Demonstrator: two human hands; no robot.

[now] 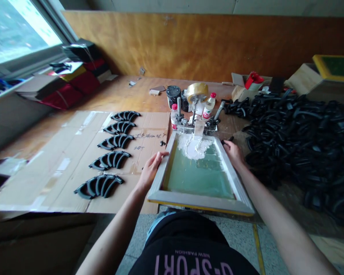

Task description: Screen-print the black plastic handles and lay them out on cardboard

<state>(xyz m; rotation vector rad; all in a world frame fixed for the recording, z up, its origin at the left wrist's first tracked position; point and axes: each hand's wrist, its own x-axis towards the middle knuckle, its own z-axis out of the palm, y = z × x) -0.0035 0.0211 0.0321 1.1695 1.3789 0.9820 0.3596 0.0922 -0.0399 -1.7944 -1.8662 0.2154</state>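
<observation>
- Left grip [150, 170] touches the left rail of the frame with its fingertips; I cannot tell whether it grasps the wood.
- Right grip [234, 153] has its fingers curled near a small dark piece [228, 140], just beside the right rail; whether it holds the piece, I cannot tell.
- Between both arms, the frame [200, 203] sits at the near edge of the tabletop [111, 93], its screen [199, 177] green, with white paste [192, 149] across the far part.
- To the left, cardboard [157, 124] carries five fans of black parts [98, 187] in a column.
- To the right lies a heaped pile [289, 141] of black parts.
- At the frame's far end stands a metal clamp [186, 128].
- Around the clamp are two red-capped bottles [208, 107], a roll of tape [197, 91] and a dark tub [173, 94].
- Farthest back, a wooden board [206, 49] stands upright.
</observation>
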